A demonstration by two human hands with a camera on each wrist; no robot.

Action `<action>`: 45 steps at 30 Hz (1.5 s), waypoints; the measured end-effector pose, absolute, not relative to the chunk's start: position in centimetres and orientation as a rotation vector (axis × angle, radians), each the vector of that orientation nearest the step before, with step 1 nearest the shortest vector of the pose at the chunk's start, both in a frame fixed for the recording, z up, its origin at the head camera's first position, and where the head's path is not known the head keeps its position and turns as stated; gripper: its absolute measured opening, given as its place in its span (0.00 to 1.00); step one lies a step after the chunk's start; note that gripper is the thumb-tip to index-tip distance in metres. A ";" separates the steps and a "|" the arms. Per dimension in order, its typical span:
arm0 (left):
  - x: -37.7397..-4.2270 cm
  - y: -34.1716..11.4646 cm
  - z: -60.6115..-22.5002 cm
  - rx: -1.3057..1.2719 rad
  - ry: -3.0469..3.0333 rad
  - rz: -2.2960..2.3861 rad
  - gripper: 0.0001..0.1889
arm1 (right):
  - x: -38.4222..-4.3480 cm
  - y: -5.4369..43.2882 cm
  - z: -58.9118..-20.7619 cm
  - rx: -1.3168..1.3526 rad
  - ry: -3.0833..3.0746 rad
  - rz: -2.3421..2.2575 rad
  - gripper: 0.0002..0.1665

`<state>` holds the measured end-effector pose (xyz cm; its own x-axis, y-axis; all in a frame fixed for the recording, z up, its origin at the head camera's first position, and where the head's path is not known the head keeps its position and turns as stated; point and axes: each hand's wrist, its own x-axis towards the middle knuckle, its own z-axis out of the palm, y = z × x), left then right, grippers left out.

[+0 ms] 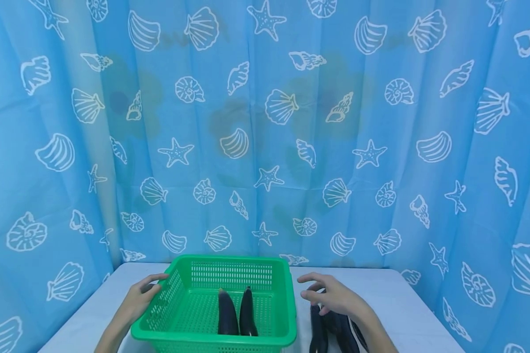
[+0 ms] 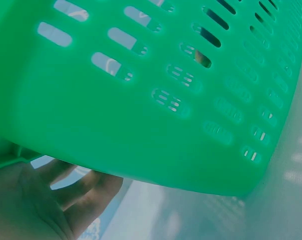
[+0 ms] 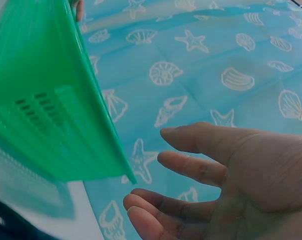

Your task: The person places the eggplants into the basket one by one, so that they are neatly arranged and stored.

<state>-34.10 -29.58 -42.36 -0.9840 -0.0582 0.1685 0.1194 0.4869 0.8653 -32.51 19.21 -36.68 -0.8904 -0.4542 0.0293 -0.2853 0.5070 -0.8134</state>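
two eggplants [image 1: 226, 316] are placed in the green basket [image 1: 212, 338], near its front rim; loose eggplants [image 1: 319, 333] are left on the bench [image 1: 402, 304], beyond its right rim. the right hand's [image 1: 335, 294] fingers are released; the left hand [image 1: 137, 299] is set at the left rim, its grasp cannot be told.

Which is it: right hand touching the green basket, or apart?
Apart. The head view shows a narrow gap, with white table between the right hand and the green basket.
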 end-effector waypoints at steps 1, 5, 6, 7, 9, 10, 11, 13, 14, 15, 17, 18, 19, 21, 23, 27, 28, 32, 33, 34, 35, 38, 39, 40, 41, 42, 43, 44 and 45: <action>-34.1 -29.6 -42.3 -0.061 -2.559 -1.500 0.27 | -32.5 19.5 -36.8 -0.633 2.561 -1.325 0.31; -34.2 -29.7 -42.3 -0.052 -2.563 -1.469 0.27 | -32.6 20.5 -37.0 -0.629 2.560 -1.322 0.31; -34.1 -29.7 -42.3 -0.050 -2.563 -1.468 0.26 | -32.6 20.7 -37.1 -0.626 2.561 -1.322 0.31; -34.2 -29.7 -42.3 -0.054 -2.565 -1.459 0.26 | -32.6 20.8 -37.2 -0.625 2.563 -1.323 0.31; -34.2 -29.7 -42.3 -0.054 -2.564 -1.463 0.26 | -32.6 21.1 -37.4 -0.609 2.564 -1.328 0.32; -34.2 -29.7 -42.3 -0.052 -2.563 -1.468 0.26 | -32.7 21.2 -37.5 -0.599 2.565 -1.329 0.32; -34.2 -29.7 -42.4 -0.050 -2.562 -1.474 0.26 | -32.7 21.3 -37.6 -0.591 2.565 -1.327 0.32; -34.2 -29.7 -42.4 -0.047 -2.560 -1.482 0.25 | -32.7 21.4 -37.8 -0.575 2.564 -1.327 0.33; -34.2 -29.7 -42.4 -0.036 -2.558 -1.492 0.25 | -32.7 21.5 -37.9 -0.572 2.560 -1.327 0.33; -34.2 -29.7 -42.4 -0.030 -2.559 -1.491 0.24 | -32.7 21.6 -37.9 -0.574 2.557 -1.327 0.33; -34.1 -29.7 -42.5 -0.012 -2.557 -1.498 0.23 | -32.6 21.8 -38.0 -0.588 2.552 -1.324 0.33; -34.0 -29.7 -42.5 -0.009 -2.559 -1.498 0.23 | -32.6 21.9 -38.0 -0.593 2.548 -1.324 0.33; -34.0 -29.7 -42.5 -0.006 -2.560 -1.500 0.22 | -32.5 22.0 -38.0 -0.599 2.541 -1.325 0.32; -33.9 -29.8 -42.5 -0.011 -2.565 -1.493 0.23 | -32.5 22.4 -38.1 -0.602 2.538 -1.321 0.33; -33.9 -29.8 -42.5 -0.027 -2.568 -1.483 0.24 | -32.6 22.7 -38.1 -0.603 2.538 -1.316 0.32; -33.9 -29.9 -42.3 -0.061 -2.575 -1.456 0.24 | -32.7 23.5 -38.0 -0.590 2.536 -1.308 0.32; -33.9 -29.9 -42.3 -0.060 -2.577 -1.453 0.24 | -32.7 23.7 -38.0 -0.591 2.534 -1.302 0.32; -34.1 -29.7 -42.3 -0.053 -2.577 -1.454 0.23 | -32.7 24.7 -38.1 -0.556 2.526 -1.282 0.32; -34.1 -29.7 -42.3 -0.057 -2.576 -1.451 0.23 | -32.7 24.9 -38.1 -0.549 2.532 -1.275 0.32; -34.1 -29.7 -42.3 -0.064 -2.576 -1.455 0.23 | -32.7 25.1 -38.1 -0.545 2.538 -1.268 0.32; -34.1 -29.7 -42.4 -0.064 -2.576 -1.452 0.23 | -32.8 25.4 -38.2 -0.534 2.544 -1.266 0.33; -34.1 -29.7 -42.3 -0.071 -2.577 -1.448 0.23 | -32.9 26.1 -38.3 -0.506 2.571 -1.263 0.33; -34.1 -29.7 -42.3 -0.057 -2.573 -1.462 0.23 | -33.0 26.3 -38.4 -0.489 2.581 -1.261 0.34; -34.0 -29.7 -42.3 -0.050 -2.574 -1.464 0.23 | -33.0 26.5 -38.4 -0.471 2.586 -1.260 0.34; -34.0 -29.7 -42.3 -0.043 -2.572 -1.466 0.22 | -33.0 26.7 -38.4 -0.450 2.591 -1.260 0.34; -34.1 -29.7 -42.2 -0.047 -2.572 -1.468 0.22 | -33.1 26.9 -38.4 -0.438 2.597 -1.258 0.35; -34.1 -29.7 -42.2 -0.047 -2.570 -1.470 0.22 | -33.1 27.0 -38.4 -0.424 2.600 -1.256 0.35; -34.1 -29.8 -42.2 -0.046 -2.570 -1.466 0.23 | -33.1 27.2 -38.4 -0.415 2.600 -1.255 0.35; -34.0 -29.8 -42.2 -0.044 -2.569 -1.462 0.22 | -33.2 27.3 -38.3 -0.416 2.601 -1.252 0.35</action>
